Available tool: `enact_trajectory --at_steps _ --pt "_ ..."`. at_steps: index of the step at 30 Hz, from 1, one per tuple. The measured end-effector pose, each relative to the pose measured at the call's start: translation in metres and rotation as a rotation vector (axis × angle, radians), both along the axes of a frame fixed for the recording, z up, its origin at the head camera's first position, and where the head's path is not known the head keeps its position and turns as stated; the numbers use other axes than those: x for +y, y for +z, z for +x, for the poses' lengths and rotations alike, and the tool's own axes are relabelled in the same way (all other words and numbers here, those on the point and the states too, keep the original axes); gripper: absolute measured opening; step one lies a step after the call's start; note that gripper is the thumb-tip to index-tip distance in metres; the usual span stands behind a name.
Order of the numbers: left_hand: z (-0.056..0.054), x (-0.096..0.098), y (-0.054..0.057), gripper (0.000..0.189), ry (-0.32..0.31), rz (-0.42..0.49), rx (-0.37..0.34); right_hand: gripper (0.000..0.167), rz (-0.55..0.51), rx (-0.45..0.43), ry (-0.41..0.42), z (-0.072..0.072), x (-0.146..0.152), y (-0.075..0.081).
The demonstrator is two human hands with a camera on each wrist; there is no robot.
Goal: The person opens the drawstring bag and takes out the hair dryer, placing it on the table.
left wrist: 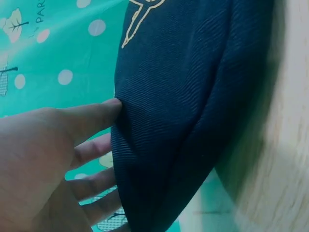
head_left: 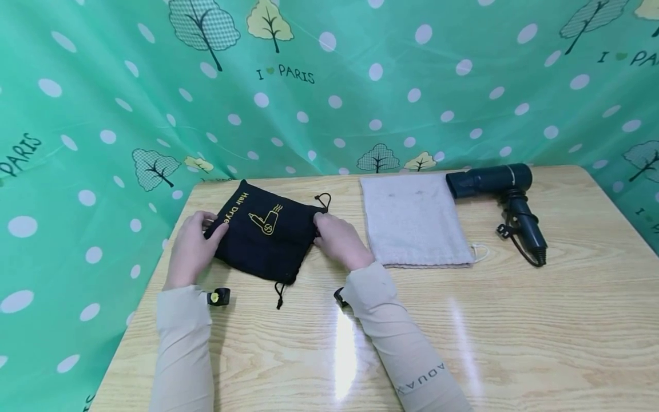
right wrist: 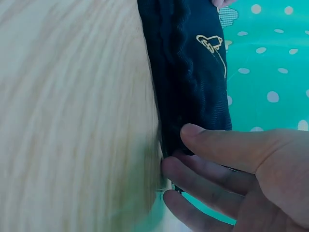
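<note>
A black drawstring bag (head_left: pixel 278 243) with yellow "Hair Dryer" lettering and a dryer drawing lies at the left of the table, its cords at the right side. My left hand (head_left: pixel 191 243) pinches the bag's left edge; in the left wrist view the thumb is on top and the fingers (left wrist: pixel 99 186) pass behind the cloth. At the opposite, gathered side, my right hand (head_left: pixel 340 237) holds the upper right corner between thumb and fingers. The right wrist view shows the right thumb (right wrist: pixel 212 140) on the bag's cloth, with the fingertips partly under it.
A light grey drawstring pouch (head_left: pixel 414 223) lies flat right of the black bag. Beside it, a dark hair dryer (head_left: pixel 496 180) rests with its nozzle over the pouch's upper right corner and its cord around the handle. A green patterned cloth (head_left: pixel 329 86) hangs behind the wooden table (head_left: pixel 566 320).
</note>
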State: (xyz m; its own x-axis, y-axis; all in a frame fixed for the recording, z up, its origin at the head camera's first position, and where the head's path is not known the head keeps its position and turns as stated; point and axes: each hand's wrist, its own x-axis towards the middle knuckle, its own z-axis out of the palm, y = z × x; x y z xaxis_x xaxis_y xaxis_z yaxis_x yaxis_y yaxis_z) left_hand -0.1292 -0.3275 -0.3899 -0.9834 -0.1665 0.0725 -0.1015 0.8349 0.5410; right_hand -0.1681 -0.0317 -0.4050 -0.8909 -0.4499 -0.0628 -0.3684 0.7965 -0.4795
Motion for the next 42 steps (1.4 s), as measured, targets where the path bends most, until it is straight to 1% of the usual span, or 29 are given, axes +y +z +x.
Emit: enact_trajectory --at_steps 5,9,13,17,20,23,26,29,32,36,39,42 --pt "0.002 0.001 0.005 0.052 0.013 0.043 -0.022 0.017 -0.027 0.009 -0.020 -0.003 0.000 -0.002" --pt "0.005 0.000 0.009 0.053 0.011 0.044 -0.042 0.016 -0.046 0.017 -0.029 -0.007 -0.001 -0.005" --pt "0.007 -0.002 0.011 0.055 -0.004 0.016 -0.074 0.021 -0.056 0.022 -0.034 -0.008 -0.002 -0.008" --pt "0.009 -0.001 0.017 0.054 -0.018 -0.017 -0.120 0.025 -0.065 0.036 -0.043 -0.008 -0.002 -0.010" --pt "0.011 -0.001 0.022 0.055 -0.027 -0.020 -0.158 0.030 -0.067 0.037 -0.051 -0.009 -0.002 -0.010" --pt "0.011 -0.003 0.023 0.063 -0.010 -0.006 -0.178 0.036 -0.075 0.026 -0.049 -0.010 -0.002 -0.010" --pt "0.009 -0.007 0.019 0.070 0.035 0.017 -0.170 0.039 -0.082 0.013 -0.041 -0.011 -0.002 -0.011" --pt "0.007 -0.010 0.012 0.069 0.077 0.043 -0.129 0.041 -0.078 -0.003 -0.039 -0.011 -0.002 -0.011" --pt "0.003 -0.011 0.004 0.065 0.089 0.084 -0.097 0.042 -0.069 -0.001 -0.038 -0.012 -0.002 -0.013" --pt "-0.003 -0.012 -0.005 0.066 0.084 0.142 -0.099 0.040 -0.065 0.009 -0.027 -0.012 -0.002 -0.013" --pt "-0.005 -0.012 -0.009 0.068 0.090 0.145 -0.098 0.040 -0.065 0.007 -0.023 -0.012 -0.002 -0.013" --pt "-0.006 -0.012 -0.011 0.065 0.100 0.134 -0.077 0.039 -0.065 0.009 -0.027 -0.012 -0.002 -0.012"
